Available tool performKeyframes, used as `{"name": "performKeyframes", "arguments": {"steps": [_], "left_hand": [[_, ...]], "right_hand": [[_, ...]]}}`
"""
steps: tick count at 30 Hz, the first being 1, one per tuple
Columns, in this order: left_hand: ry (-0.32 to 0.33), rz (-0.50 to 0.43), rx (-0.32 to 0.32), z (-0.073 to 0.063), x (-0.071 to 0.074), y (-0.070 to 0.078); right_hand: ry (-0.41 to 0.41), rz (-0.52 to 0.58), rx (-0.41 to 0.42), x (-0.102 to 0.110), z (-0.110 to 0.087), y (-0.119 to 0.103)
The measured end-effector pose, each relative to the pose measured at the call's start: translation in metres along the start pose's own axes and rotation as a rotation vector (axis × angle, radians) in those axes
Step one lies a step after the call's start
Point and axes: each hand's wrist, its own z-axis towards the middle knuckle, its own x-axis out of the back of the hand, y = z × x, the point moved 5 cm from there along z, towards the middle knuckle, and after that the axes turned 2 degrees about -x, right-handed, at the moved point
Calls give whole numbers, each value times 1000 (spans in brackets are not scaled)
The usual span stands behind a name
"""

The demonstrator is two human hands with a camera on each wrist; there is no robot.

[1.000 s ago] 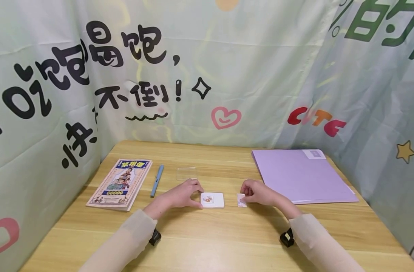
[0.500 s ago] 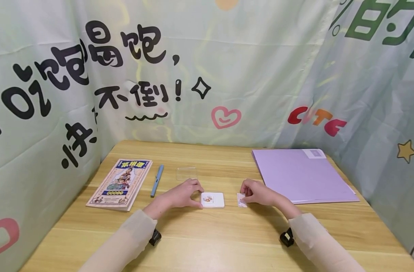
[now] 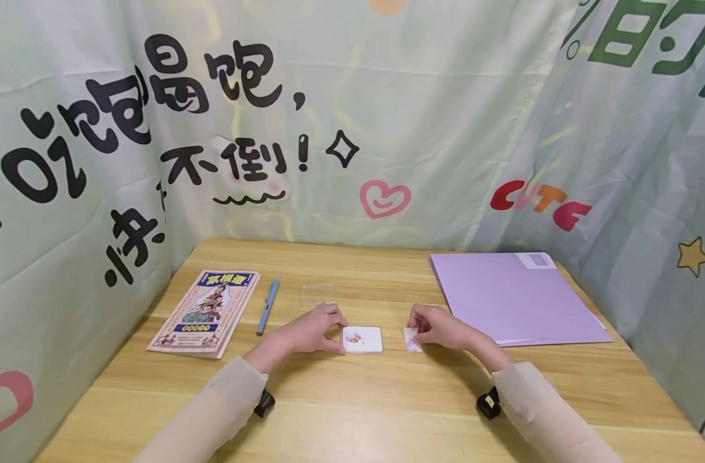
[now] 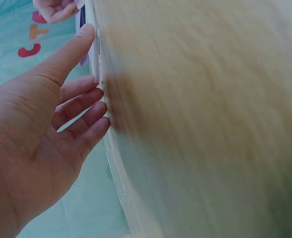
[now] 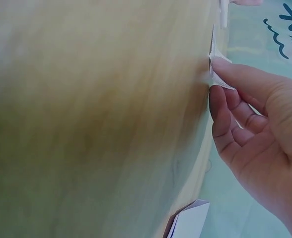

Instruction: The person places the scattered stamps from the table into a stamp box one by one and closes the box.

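Observation:
My left hand (image 3: 316, 332) steadies a small flat white case with clear edges (image 3: 371, 340), thumb at its near left corner and index finger at its far left corner. A small printed picture lies on the left part of the case. In the left wrist view the other fingers (image 4: 89, 119) reach down to the table beside it. To the right, my right hand (image 3: 439, 327) pinches a small pale printed card (image 3: 411, 343) between thumb and fingers. In the right wrist view the card (image 5: 220, 81) curves up at the thumb, its lower edge at the tabletop.
A clear rectangular lid (image 3: 318, 294) lies behind the left hand. Further left are a blue pen (image 3: 267, 307) and a printed booklet (image 3: 208, 315). A purple folder (image 3: 511, 299) occupies the back right of the wooden table (image 3: 364, 411). Printed curtains (image 3: 445, 128) surround the table.
The small card under the right hand has tilted slightly, turning a little at its near end. Both hands and the case stay in place.

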Motion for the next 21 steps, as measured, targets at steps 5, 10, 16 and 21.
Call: {"name": "performKeyframes", "arguments": {"steps": [5,10,16,21], "left_hand": [[2,-8,-1,0,1,1],[-4,-4,-2,0,1,1],[-8,-4,2,0,0,0],[-10,-12,7,0,0,0]], "right_hand": [[6,-1,23,0,0,0],[14,10,43,1,0,1],[19,55,54,2,1,3],[15,111,43,2,2,3]]}}
